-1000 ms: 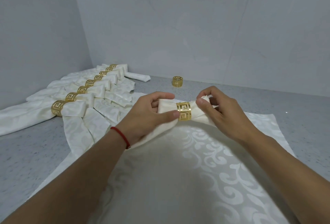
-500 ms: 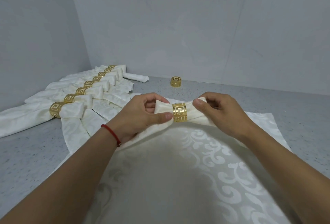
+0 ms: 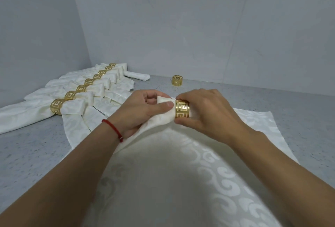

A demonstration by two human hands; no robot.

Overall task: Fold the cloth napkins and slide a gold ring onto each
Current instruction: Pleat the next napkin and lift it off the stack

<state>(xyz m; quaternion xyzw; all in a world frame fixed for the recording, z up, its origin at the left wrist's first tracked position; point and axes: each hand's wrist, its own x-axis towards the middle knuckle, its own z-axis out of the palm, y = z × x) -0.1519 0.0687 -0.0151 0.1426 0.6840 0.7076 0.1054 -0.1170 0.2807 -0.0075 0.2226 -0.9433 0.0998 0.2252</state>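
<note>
A cream patterned cloth napkin spreads over the grey counter toward me, with its far end gathered into a narrow roll. A gold cut-out ring sits around that roll. My left hand pinches the napkin's gathered tip just left of the ring. My right hand wraps over the ring from the right, thumb under it and fingers on top. The part of the napkin right of the ring is hidden by my right hand.
Several ringed napkins lie in an overlapping row at the left, running back to the wall corner. A spare gold ring stands alone near the back wall. A rolled napkin without ring lies behind the row. Grey counter shows on the right.
My right hand has moved from the napkin's right end onto the ring and now covers it. The hands have come closer together, with the ring still on the roll.
</note>
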